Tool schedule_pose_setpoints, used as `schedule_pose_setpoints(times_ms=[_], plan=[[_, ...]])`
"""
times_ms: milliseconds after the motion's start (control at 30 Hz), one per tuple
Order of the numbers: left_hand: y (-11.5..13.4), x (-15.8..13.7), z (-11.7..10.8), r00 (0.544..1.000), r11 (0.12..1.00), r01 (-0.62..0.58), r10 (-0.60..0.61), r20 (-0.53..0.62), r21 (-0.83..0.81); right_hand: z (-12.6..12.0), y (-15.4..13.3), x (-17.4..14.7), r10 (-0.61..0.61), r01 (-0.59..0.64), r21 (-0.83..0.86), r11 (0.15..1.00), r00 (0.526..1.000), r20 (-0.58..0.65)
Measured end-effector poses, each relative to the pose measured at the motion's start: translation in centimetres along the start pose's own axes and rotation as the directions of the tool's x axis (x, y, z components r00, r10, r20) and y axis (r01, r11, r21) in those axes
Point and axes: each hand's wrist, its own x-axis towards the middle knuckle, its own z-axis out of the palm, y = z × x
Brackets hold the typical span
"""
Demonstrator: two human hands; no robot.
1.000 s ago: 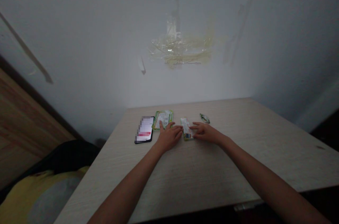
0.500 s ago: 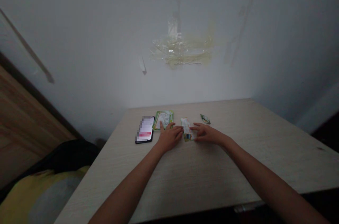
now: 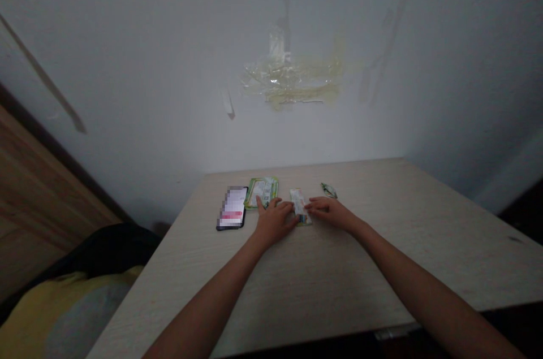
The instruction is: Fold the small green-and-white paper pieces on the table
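Observation:
A narrow printed strip (image 3: 299,199), whitish with a colourful lower end, lies flat on the table between my hands. It looks like paper or thin packaging; I cannot make out its exact kind. My left hand (image 3: 275,221) rests palm down with its fingers apart, the fingertips at the strip's left edge. From the other side, my right hand (image 3: 331,213) reaches in with fingers extended, their tips on the strip's right edge. Neither hand lifts it. Just beyond my left hand lies a green and white printed packet (image 3: 265,186), its near corner by my thumb.
A phone (image 3: 232,211) with a lit, partly blurred screen lies left of the packet. A small crumpled green piece (image 3: 328,190) sits beyond my right hand. The pale wooden table (image 3: 382,184) meets a tape-marked wall (image 3: 169,65). Yellow and grey cloth (image 3: 80,308) is at lower left.
My left hand has shifted slightly right, its thumb now at the strip's lower part. My right hand's fingers have drawn a little upward, uncovering more of the strip's lower right edge.

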Motion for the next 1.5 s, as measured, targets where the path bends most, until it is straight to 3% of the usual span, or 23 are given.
schedule_pose_setpoints(times_ms=[133,333,533,1100,1500], plan=[[0.3,0.1,-0.1,0.999,0.999,0.039,-0.039,0.027,0.011,0.3,0.3,0.2,-0.126,0.123,-0.12,0.985,0.992,-0.011],[0.2,0.1,-0.1,0.998,0.999,0.052,-0.052,0.034,0.005,-0.3,0.1,-0.2,-0.165,0.17,-0.102,0.98,0.985,0.057],[0.0,0.0,0.2,0.999,1.0,0.025,-0.025,0.042,-0.004,-0.6,-0.1,-0.5,-0.094,0.101,-0.101,0.99,0.993,0.069],[0.0,0.1,0.4,0.999,1.0,0.03,-0.03,0.026,-0.008,1.1,1.6,0.5,-0.052,-0.002,-0.283,0.959,0.982,-0.183],[0.1,0.1,0.4,0.999,0.999,0.03,-0.029,0.037,-0.025,1.6,0.7,1.2,0.001,-0.081,-0.389,0.917,0.979,-0.202]])
